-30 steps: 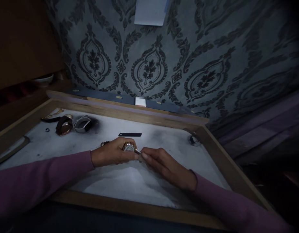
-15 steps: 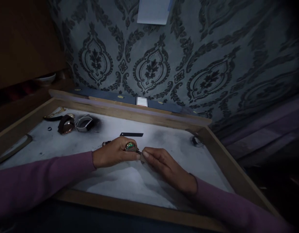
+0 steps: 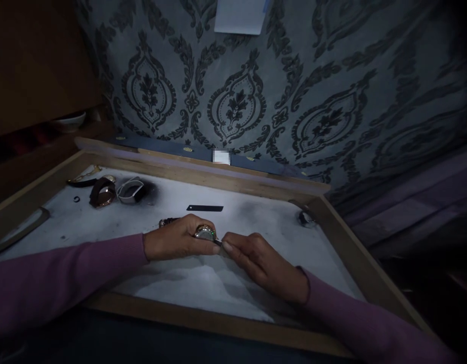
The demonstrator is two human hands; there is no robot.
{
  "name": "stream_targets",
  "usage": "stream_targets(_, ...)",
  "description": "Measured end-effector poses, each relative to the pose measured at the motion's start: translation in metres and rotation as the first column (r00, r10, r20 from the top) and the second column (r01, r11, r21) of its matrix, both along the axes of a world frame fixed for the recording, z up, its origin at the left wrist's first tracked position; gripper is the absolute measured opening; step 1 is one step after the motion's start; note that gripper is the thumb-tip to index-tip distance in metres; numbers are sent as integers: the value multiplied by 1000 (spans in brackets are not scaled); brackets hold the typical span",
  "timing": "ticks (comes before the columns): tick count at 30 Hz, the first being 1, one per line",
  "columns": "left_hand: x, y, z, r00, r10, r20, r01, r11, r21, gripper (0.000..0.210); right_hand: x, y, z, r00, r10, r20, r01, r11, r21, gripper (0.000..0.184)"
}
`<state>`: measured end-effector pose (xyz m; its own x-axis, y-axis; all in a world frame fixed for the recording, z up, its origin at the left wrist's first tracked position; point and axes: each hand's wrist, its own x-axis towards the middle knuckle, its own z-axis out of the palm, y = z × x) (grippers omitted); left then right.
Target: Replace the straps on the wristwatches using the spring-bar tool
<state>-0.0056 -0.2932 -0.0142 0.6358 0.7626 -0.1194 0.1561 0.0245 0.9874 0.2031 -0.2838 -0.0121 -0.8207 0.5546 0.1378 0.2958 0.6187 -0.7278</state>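
Observation:
My left hand (image 3: 176,239) is closed around a round wristwatch (image 3: 205,233), its shiny case facing up between thumb and fingers. Opposite it, my right hand (image 3: 261,265) pinches a small, thin piece (image 3: 218,242) against the case's right edge. The fingertips mostly cover that piece, so its kind is unclear. Both hands are above the white surface (image 3: 206,293) of a wooden-rimmed tray. Behind the left hand, part of a dark link band (image 3: 168,221) shows. A flat dark blade-shaped strip (image 3: 205,208) lies just beyond the hands.
At the back left lie a brown-strapped watch (image 3: 102,192), a grey-banded watch (image 3: 130,191) and a small black ring (image 3: 76,199). An olive strap (image 3: 24,231) lies at the left side. Another watch (image 3: 306,218) sits by the right wooden rim (image 3: 354,237).
The watch case has tilted slightly in my left hand, and its green reflection has shrunk to a small spot. Both hands stay in nearly the same place. The view has shifted very slightly.

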Motion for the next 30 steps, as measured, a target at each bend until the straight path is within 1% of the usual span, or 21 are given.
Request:
stream_targets(7, 2, 0, 3, 1000, 22, 0, -22, 999, 32, 33, 3, 0, 1, 999, -19, 44, 14, 993, 118, 27)
stream_targets(11, 2, -1, 5, 999, 30, 12, -30, 999, 26, 29, 5, 0, -1, 997, -43, 59, 32, 984, 177, 25)
stream_targets(17, 3, -2, 8, 999, 33, 35, -34, 999, 12, 20, 8, 1, -6, 997, -39, 62, 19, 955, 295, 24)
stream_targets(22, 3, -3, 8, 997, 45, 60, -44, 999, -19, 19, 10, 2, -9, 998, -28, 53, 4, 914, 405, 21)
stream_targets(25, 4, -3, 7, 997, 44, 69, -43, 999, -23, 19, 10, 2, -10, 998, -23, 50, 1, 912, 410, 21)
stream_targets(30, 4, -2, 6, 995, 50, 86, -49, 999, -14, 20, 9, 2, -9, 998, -42, 48, 21, 926, 377, 21)
